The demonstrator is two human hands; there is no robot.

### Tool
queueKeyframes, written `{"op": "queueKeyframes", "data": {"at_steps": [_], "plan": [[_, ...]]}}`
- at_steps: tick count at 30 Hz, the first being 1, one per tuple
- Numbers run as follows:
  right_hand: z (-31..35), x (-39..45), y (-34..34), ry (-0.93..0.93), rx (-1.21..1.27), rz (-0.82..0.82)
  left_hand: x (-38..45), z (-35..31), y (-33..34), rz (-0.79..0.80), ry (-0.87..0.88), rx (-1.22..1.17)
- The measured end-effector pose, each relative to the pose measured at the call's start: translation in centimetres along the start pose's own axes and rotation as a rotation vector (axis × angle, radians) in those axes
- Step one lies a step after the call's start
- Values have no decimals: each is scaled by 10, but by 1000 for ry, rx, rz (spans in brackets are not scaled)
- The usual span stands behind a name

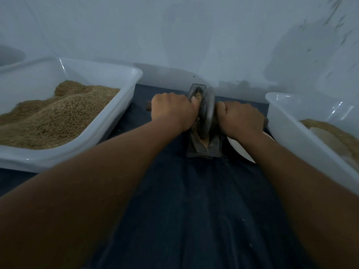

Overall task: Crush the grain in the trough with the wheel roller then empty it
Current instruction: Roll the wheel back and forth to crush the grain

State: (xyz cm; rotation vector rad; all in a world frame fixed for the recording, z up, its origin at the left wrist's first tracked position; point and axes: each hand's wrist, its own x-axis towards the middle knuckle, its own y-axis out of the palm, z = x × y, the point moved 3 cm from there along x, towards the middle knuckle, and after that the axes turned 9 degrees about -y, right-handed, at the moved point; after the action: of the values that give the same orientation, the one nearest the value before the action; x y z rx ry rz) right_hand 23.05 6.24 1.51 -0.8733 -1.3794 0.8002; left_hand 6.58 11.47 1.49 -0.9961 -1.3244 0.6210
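A narrow dark metal trough (197, 147) lies lengthwise on a dark blue cloth, running away from me toward the wall. Tan crushed grain (205, 143) shows in its groove at the near end and at the far end. A grey metal wheel roller (207, 111) stands upright in the groove about midway. My left hand (172, 110) grips the roller's wooden handle (148, 107) on the left side. My right hand (240, 118) grips the handle on the right side, which it hides almost fully.
A large white plastic tub (124, 74) heaped with brown grain stands at the left. Another white tub (287, 117) with tan powder stands at the right. A white plate (240, 150) lies under my right wrist beside the trough. A pale wall rises close behind.
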Motion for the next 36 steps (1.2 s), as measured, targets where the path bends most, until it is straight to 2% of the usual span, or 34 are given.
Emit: {"op": "queueKeyframes", "data": {"at_steps": [10, 14, 20, 24, 27, 32, 36], "plan": [[-10, 28, 17, 61, -4, 0, 24, -2, 18, 44, -82, -71], [-15, 52, 27, 73, -18, -6, 41, -4, 27, 48, -36, -136], [-26, 91, 41, 72, 30, 113, 79, -5, 40, 114, -23, -194], [-31, 114, 47, -13, -26, 244, 98, -3, 51, 162, -43, -189], [-32, 119, 49, 9, -31, 294, 101, -3, 53, 166, -63, -174], [-35, 105, 50, 32, -7, 255, 89, -9, 45, 111, 12, -149], [-27, 84, 41, 78, 18, 149, 70, -9, 40, 31, -2, -139]]}}
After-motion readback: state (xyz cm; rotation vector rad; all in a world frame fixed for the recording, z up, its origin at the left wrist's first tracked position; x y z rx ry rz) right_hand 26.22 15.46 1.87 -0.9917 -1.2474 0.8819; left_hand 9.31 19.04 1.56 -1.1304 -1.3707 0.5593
